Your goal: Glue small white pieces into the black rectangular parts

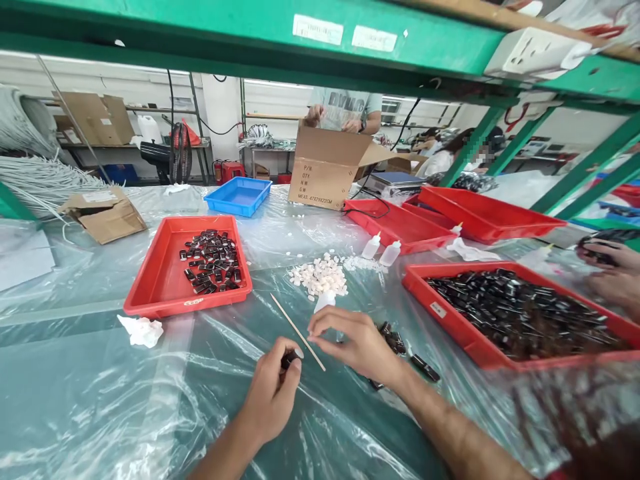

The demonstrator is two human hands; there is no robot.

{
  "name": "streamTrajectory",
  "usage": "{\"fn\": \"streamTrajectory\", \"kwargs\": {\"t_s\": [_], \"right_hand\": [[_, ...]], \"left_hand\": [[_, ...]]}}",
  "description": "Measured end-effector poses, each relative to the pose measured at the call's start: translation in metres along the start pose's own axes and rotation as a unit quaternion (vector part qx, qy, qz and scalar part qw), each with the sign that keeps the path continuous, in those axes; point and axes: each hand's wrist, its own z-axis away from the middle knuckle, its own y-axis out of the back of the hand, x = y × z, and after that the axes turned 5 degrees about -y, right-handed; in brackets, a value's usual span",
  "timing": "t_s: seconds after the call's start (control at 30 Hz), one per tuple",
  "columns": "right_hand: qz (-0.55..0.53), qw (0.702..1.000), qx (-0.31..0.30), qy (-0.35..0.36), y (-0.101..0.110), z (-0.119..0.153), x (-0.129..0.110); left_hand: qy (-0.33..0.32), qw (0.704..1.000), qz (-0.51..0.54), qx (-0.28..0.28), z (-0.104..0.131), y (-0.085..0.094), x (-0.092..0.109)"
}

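1. The left hand (273, 393) is above the near part of the plastic-covered counter (200, 380), its fingers clamped around a black part (289, 359) with a pale disc (299, 353) at its upper end.
2. The right hand (357, 340) is just beside it, thumb and forefinger tips close to each other; whether they pinch anything small cannot be told.
3. A thin wooden stick (295, 328) lies slantwise on the counter between the two hands, its near end pointing toward the counter's near edge.
4. Beyond the right hand, toward the counter's far edge, is a loose heap of white pieces (320, 273), with two dropper bottles (381, 251) upright near its right side.
5. Several loose black pieces (395, 339) lie beside the right forearm, partly hidden by it.
6. To the left is a red tray (163, 270); black cylinders (213, 260) are gathered along its right edge, and a crumpled tissue (141, 331) lies by its near left corner.
7. To the right, a larger red bin (435, 320) is full of black tubes (520, 310); a co-worker's hand (617, 257) is beside its far right corner.
8. Near the counter's far edge are a blue tray (240, 197) and an open cardboard box (323, 167), with a person (373, 103) behind the box.
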Motion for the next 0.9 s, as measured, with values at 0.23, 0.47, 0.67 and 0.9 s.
{"fn": "streamTrajectory", "kwargs": {"t_s": [0.23, 0.47, 0.67, 0.9], "right_hand": [[-0.096, 0.994, -0.016, -0.044, -0.013, 0.003, 0.005], [-0.087, 0.993, -0.022, -0.082, -0.024, 0.007, 0.008], [-0.052, 0.996, -0.011, -0.067, -0.032, 0.014, 0.002], [-0.032, 0.998, -0.006, -0.058, -0.035, 0.015, -0.004]], "left_hand": [[-0.007, 1.0, -0.028, 0.012, 0.001, -0.001, -0.002], [-0.02, 0.999, -0.022, 0.016, 0.0, 0.0, -0.005], [-0.018, 1.0, -0.015, 0.021, 0.0, 0.0, -0.004], [-0.023, 0.999, -0.025, 0.014, 0.0, 0.0, -0.001]]}}
